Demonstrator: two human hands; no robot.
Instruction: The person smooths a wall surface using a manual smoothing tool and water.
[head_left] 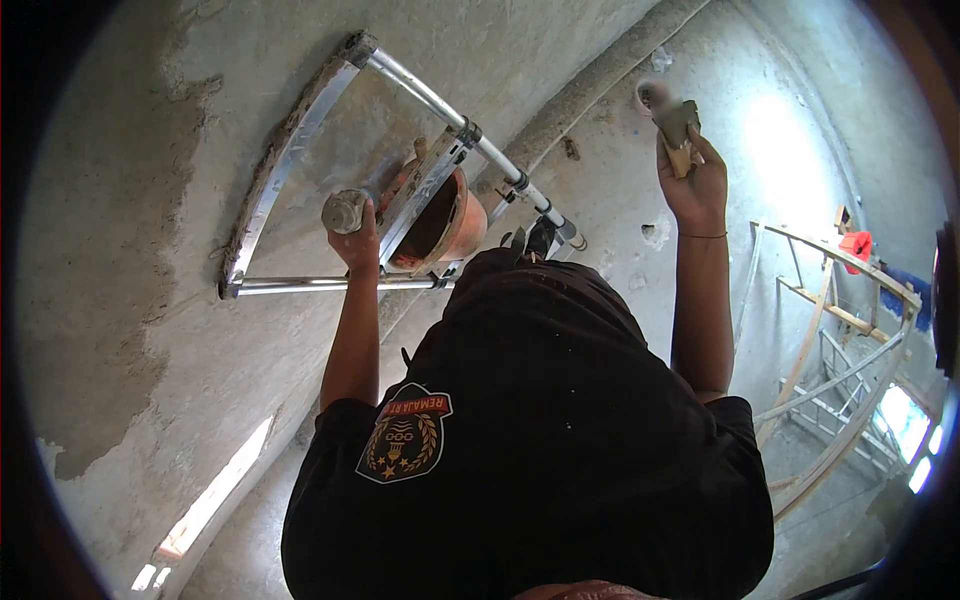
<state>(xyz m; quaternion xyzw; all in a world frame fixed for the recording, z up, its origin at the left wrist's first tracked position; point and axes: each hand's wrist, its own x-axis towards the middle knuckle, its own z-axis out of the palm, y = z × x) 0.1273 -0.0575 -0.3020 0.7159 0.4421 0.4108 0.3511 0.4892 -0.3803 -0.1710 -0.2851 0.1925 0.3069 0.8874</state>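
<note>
My left hand point(360, 245) is closed around a round, greyish, cup-like thing point(345, 212) seen end-on, beside the aluminium ladder. In my right hand point(697, 190), raised over the floor on the far side, is a flat scraper point(678, 122) with a pale brown lower part between thumb and fingers. Blur covers part of the scraper's outer end. An orange bucket point(466, 222), stained with grey, sits behind a rung of the ladder point(430, 185), between my two hands. Its inside is dark, and I cannot make out what it holds.
A rough grey plastered wall point(110, 250) runs along the left. A small round container point(645, 97) is on the floor beyond my right hand. Wood and metal scaffolding point(835, 310) stands at right, with a red thing point(856, 250) by it.
</note>
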